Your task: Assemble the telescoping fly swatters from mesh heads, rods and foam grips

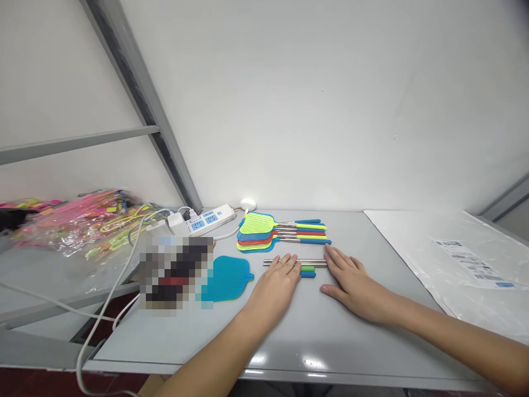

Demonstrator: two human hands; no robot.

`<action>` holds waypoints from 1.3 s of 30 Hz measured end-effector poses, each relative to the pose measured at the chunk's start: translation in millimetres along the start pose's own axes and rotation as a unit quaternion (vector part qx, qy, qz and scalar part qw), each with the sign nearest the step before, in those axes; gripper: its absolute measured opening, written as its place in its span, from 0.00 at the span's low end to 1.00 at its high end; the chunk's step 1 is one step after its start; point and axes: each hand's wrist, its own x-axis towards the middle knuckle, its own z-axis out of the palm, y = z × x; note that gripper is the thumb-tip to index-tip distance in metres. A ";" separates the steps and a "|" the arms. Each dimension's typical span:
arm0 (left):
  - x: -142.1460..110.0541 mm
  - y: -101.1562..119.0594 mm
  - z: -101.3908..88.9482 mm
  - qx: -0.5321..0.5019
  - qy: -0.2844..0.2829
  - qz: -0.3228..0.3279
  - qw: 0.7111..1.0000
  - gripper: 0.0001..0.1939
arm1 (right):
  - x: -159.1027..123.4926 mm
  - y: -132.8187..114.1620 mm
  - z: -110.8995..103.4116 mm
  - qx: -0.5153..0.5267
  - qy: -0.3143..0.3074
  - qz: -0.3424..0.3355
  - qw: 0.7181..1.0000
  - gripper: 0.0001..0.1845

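My left hand (278,284) lies flat, fingers stretched out, over part of some thin metal rods (309,263) and beside green (307,268) and blue handles (308,274). My right hand (351,284) rests with fingers spread, its fingertips at the right end of the rods. Left of my left hand is a blue fly swatter head (227,278), with a yellow-green edge showing under it. Behind the rods lies a row of fly swatters (257,224) with yellow, red and blue heads, metal shafts and coloured handles pointing right.
A power strip (210,220) with plugs and white cables stands at the back left. Plastic-wrapped colourful items (99,220) lie farther left. A blurred dark object (177,273) is near the swatter head. White plastic sheeting with a label (471,264) covers the right side.
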 end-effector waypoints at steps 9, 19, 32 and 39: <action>-0.6 3.2 -0.6 0.011 0.037 0.005 0.999 0.18 | 53.7 8.0 -34.6 0.049 0.148 -0.021 0.988 0.23; -5.7 5.9 3.7 -0.013 0.122 0.010 0.992 0.18 | 162.5 -7.2 -28.7 0.047 0.158 -0.103 0.981 0.16; -8.2 3.4 -19.7 -0.065 0.160 -0.011 0.985 0.16 | 180.0 -24.2 -28.5 0.029 0.170 -0.126 0.977 0.12; -15.8 -9.8 -52.2 -0.050 0.420 -0.078 0.903 0.21 | 118.1 -46.4 -71.4 0.003 0.211 -0.154 0.965 0.16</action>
